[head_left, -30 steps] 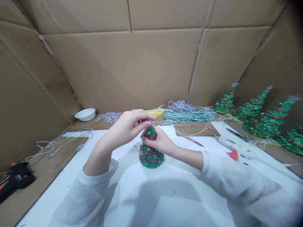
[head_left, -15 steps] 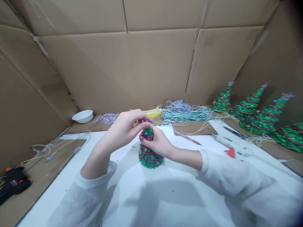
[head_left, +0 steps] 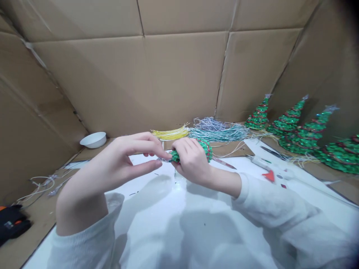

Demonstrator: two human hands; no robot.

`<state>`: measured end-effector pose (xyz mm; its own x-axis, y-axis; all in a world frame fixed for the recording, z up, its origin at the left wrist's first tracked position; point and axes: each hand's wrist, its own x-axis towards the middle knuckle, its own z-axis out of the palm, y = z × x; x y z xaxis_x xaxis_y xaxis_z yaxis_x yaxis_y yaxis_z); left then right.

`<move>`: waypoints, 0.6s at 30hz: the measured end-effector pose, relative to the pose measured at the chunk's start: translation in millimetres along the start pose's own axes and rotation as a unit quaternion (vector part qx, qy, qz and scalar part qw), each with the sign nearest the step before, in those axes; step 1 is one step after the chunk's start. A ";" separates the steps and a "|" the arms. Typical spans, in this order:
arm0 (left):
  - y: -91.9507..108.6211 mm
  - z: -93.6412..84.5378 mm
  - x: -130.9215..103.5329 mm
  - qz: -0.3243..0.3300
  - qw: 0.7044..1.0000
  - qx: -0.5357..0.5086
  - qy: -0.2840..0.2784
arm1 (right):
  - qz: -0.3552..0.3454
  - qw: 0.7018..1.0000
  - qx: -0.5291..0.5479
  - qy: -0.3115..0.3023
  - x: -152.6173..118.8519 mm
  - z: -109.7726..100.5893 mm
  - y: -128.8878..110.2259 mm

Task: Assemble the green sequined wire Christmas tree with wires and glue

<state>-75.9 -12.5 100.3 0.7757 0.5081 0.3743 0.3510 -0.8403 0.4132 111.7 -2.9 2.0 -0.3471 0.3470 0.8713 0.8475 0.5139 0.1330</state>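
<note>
A: Since half a second ago, the small Christmas tree (head_left: 206, 148) has gone from upright to lying on its side in the right hand (head_left: 193, 162), and the left hand (head_left: 120, 158) has shifted to the left with its tip.

B: How does it lie now?

A: Straight ahead, above the white table (head_left: 140, 220), its long axis almost level: tip toward nine o'clock, base toward three. From the left fingers, the tree's body lies at three o'clock.

B: Which hand is nearer?

A: The right, wrapped closed about the body. The left reaches only the tip, thumb and forefinger narrowly spaced around a clear star topper (head_left: 162, 160). Whether they actually pinch it, I can't tell.

B: Any brands or writing?

A: None readable. The black hot glue gun (head_left: 12, 224), out at eight o'clock, bears pale marks too small to make out.
</note>
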 end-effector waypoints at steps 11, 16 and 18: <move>4.8 -8.3 -13.4 -0.033 0.999 0.015 0.012 | -0.045 0.999 0.009 0.022 -1.0 -5.5 1.7; 11.6 5.2 -5.1 -0.038 0.994 0.018 0.097 | 0.039 0.991 0.123 -0.027 2.8 -8.8 -3.1; 12.5 10.7 -1.2 -0.053 0.990 -0.001 0.134 | 0.085 0.979 0.183 -0.043 5.9 -10.0 -5.0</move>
<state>-66.8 -25.7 96.2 0.5673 0.6253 0.5359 0.4215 -0.7795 0.4634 109.3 -11.3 11.3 -0.2583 0.5083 0.8216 0.7013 0.6835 -0.2024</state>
